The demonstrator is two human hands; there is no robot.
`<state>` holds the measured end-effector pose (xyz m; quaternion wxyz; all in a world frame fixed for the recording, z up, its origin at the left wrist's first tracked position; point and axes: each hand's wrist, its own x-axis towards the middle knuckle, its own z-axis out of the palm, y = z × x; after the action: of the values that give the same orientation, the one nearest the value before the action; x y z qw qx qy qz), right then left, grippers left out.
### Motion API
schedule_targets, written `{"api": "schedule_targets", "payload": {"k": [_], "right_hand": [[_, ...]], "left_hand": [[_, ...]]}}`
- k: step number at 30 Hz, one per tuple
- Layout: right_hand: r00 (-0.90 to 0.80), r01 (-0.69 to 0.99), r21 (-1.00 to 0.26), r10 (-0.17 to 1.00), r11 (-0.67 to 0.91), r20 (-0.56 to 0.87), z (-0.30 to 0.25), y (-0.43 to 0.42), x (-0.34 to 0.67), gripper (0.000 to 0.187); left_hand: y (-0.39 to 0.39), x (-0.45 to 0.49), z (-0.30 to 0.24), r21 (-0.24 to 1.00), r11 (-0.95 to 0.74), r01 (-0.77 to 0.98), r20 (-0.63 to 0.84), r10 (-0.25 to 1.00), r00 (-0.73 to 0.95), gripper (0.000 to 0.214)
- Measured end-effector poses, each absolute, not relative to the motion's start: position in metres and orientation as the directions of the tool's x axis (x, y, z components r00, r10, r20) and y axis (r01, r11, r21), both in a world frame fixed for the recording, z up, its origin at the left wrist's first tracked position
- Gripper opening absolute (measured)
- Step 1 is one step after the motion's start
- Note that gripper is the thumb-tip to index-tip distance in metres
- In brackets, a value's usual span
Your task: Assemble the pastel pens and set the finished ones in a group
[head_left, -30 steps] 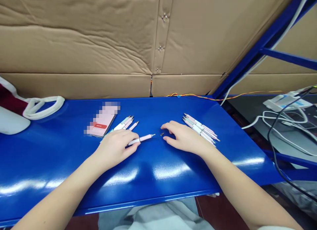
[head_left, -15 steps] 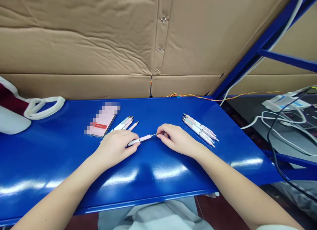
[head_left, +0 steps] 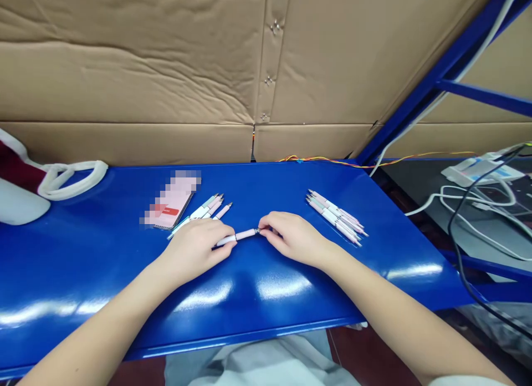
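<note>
A pink and white pen (head_left: 246, 234) is held nearly level, just above or against the blue tabletop. Its white end is pinched between the thumb and fingers of my left hand (head_left: 199, 244). At the pen's other end, my right hand (head_left: 293, 236) has its thumb and fingertips closed around the small dark metal tip (head_left: 258, 230); the fingers partly hide it. Behind my left hand lie several pastel pens (head_left: 208, 207), partly covered by that hand. A second bunch of pens (head_left: 336, 217) rests to the right, beyond my right hand.
A pink pack (head_left: 172, 200) with a red label, partly pixelated, lies at the left behind the pens. A white strap (head_left: 78, 178) is at the far left. Cardboard (head_left: 166, 86) walls the back of the blue table (head_left: 266, 303). White cables (head_left: 477, 203) lie on the right.
My right hand has moved slightly left, bringing the metal tip against the pen's pink end, where it stood a little apart before. My left hand holds nearly still.
</note>
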<state>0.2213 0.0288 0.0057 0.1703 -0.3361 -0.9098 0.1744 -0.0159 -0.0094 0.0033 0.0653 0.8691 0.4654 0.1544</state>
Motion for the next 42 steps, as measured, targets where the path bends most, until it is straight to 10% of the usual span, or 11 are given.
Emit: {"api": "schedule_targets", "payload": {"k": [25, 42], "right_hand": [[-0.705, 0.432, -0.763, 0.708, 0.481, 0.047, 0.0020, 0.0312, 0.2224, 0.014], [-0.743, 0.460, -0.659, 0.665, 0.595, 0.081, 0.0077, 0.0288, 0.2226, 0.025]], "left_hand": [[-0.0122, -0.0144, 0.0036, 0.280, -0.584, 0.762, 0.222, 0.811, 0.541, 0.017], [-0.0136, -0.0114, 0.0051, 0.276, -0.613, 0.740, 0.274, 0.789, 0.550, 0.018]]}}
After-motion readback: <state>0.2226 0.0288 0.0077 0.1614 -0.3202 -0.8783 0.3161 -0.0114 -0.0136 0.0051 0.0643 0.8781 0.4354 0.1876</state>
